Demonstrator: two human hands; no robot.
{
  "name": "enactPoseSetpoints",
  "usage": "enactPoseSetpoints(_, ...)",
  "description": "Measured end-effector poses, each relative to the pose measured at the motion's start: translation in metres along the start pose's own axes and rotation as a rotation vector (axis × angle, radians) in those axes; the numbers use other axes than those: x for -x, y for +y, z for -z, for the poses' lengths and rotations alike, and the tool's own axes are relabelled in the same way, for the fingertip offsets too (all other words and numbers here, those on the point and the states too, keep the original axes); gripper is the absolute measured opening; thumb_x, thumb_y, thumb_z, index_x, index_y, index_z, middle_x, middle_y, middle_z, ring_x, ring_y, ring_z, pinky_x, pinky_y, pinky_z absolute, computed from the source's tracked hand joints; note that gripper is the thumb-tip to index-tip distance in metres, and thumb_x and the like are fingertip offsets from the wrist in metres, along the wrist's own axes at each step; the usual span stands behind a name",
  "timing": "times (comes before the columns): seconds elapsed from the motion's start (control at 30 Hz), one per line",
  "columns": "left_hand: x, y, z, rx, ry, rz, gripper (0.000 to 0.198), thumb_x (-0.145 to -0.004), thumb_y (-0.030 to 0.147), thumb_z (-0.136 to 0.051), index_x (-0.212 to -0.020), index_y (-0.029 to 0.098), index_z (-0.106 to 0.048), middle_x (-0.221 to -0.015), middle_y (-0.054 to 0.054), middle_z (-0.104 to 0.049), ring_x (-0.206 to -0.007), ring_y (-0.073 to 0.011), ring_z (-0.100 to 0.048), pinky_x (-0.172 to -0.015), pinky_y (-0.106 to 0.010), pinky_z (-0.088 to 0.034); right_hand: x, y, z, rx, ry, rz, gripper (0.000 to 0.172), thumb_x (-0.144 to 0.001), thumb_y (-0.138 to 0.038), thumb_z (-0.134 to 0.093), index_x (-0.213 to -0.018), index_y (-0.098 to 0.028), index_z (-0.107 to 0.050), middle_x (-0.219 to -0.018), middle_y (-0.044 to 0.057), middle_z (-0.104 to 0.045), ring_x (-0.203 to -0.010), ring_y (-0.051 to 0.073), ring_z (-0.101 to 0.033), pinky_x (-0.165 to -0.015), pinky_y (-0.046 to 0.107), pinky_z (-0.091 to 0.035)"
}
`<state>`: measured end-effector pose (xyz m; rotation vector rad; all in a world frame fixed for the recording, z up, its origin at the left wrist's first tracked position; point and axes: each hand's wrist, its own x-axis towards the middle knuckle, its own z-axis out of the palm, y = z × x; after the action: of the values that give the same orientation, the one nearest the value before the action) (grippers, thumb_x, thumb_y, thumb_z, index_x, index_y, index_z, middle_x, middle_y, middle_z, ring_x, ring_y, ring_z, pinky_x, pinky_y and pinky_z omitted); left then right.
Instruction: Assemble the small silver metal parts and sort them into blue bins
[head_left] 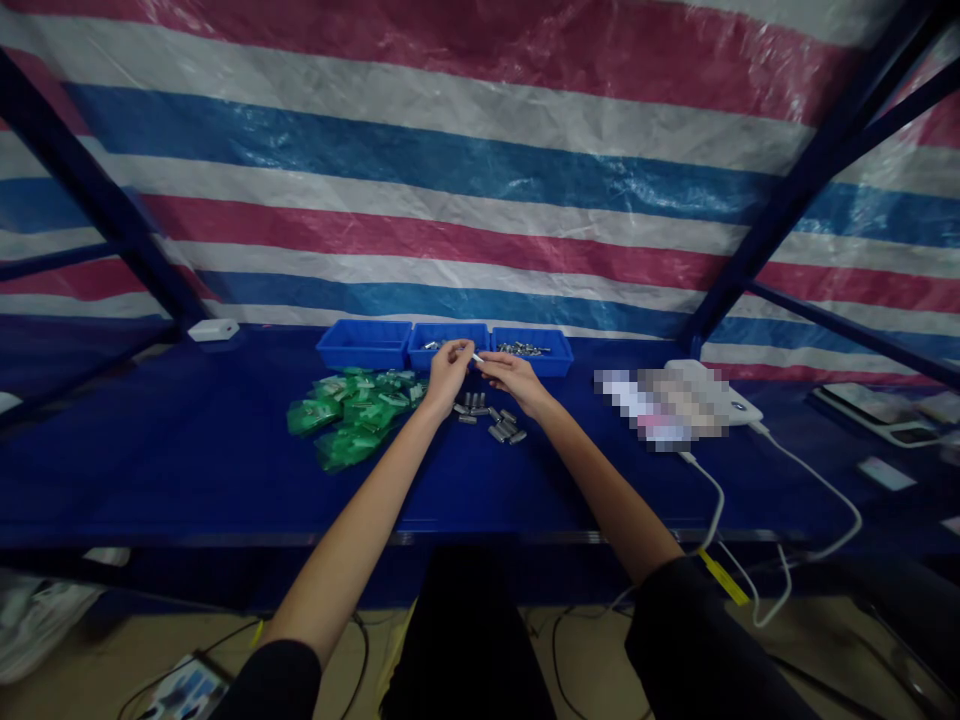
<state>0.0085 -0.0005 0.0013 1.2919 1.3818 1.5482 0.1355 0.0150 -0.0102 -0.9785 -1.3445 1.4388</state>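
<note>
My left hand and my right hand meet over the blue table, just in front of the middle blue bin. Both pinch a small silvery white part between their fingertips. Under the hands lies a loose cluster of several small metal cylinders. A heap of small green plastic bags lies left of my left hand.
Three blue bins stand in a row at the back: the left one, the middle one, and the right one with metal parts inside. A white device with cables lies at the right, a white box at the back left. Striped tarp hangs behind.
</note>
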Motion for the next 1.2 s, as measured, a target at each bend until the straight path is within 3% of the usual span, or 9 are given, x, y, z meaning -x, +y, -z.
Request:
enactPoseSetpoints(0.17,-0.002,-0.002,0.001,-0.073,-0.017,-0.047,0.014,-0.076,0.026,-0.054,-0.085,0.016,-0.058,-0.057,0.004,-0.049,-0.058,-0.0110,-0.051,-0.059,-0.022,-0.042,0.003,0.003,-0.007,-0.008,-0.055,0.048,0.038,-0.055,-0.031,-0.076,-0.089,-0.018,-0.066,-0.074,0.001,-0.068,-0.067,0.011,-0.061,-0.060,0.023,-0.046)
enactPoseSetpoints(0.33,0.000,-0.001,0.007,-0.400,0.001,-0.180,0.021,-0.082,0.035,-0.047,-0.087,0.018,-0.057,-0.068,-0.001,-0.059,-0.067,-0.0149,-0.056,-0.066,-0.025,-0.042,0.000,0.002,-0.004,0.016,-0.016,0.072,0.031,-0.059,-0.032,-0.072,-0.087,-0.018,-0.068,-0.073,0.001,-0.068,-0.066,0.010,-0.059,-0.062,0.023,-0.046)
enactPoseSetpoints(0.53,0.017,0.001,0.005,-0.930,-0.140,-0.138,0.046,-0.089,0.049,-0.026,-0.094,0.015,-0.056,-0.091,-0.013,-0.064,-0.093,-0.0275,-0.058,-0.081,-0.038,-0.040,-0.006,-0.002,0.001,0.011,0.131,0.065,0.029,-0.064,-0.042,-0.066,-0.081,-0.018,-0.069,-0.071,0.001,-0.066,-0.058,0.008,-0.054,-0.058,0.022,-0.044)
enactPoseSetpoints(0.67,0.029,-0.003,-0.007,-1.116,-0.226,-0.184,0.049,-0.089,0.049,-0.025,-0.098,0.012,-0.056,-0.107,-0.019,-0.057,-0.103,-0.0305,-0.053,-0.083,-0.040,-0.040,-0.008,-0.001,0.003,0.004,0.224,0.108,0.029,-0.061,-0.041,-0.068,-0.075,-0.016,-0.068,-0.068,0.001,-0.065,-0.057,0.009,-0.053,-0.058,0.022,-0.043)
enactPoseSetpoints(0.93,0.033,-0.014,-0.026,-1.088,-0.411,-0.405,0.032,-0.089,0.039,-0.033,-0.091,0.018,-0.057,-0.098,-0.010,-0.060,-0.096,-0.0243,-0.055,-0.082,-0.036,-0.043,-0.009,0.001,0.007,0.058,0.286,0.166,0.032,-0.058,-0.041,-0.070,-0.076,-0.015,-0.069,-0.066,0.001,-0.064,-0.058,0.010,-0.054,-0.058,0.024,-0.043)
enactPoseSetpoints(1.2,0.023,-0.015,-0.014,-0.907,-0.553,-0.402,0.028,-0.075,0.045,-0.056,-0.085,0.019,-0.060,-0.095,-0.006,-0.060,-0.089,-0.0211,-0.057,-0.075,-0.030,-0.047,-0.009,0.003,0.007,0.034,0.259,0.119,0.033,-0.059,-0.042,-0.069,-0.076,-0.014,-0.069,-0.063,0.001,-0.064,-0.058,0.011,-0.056,-0.059,0.025,-0.046)
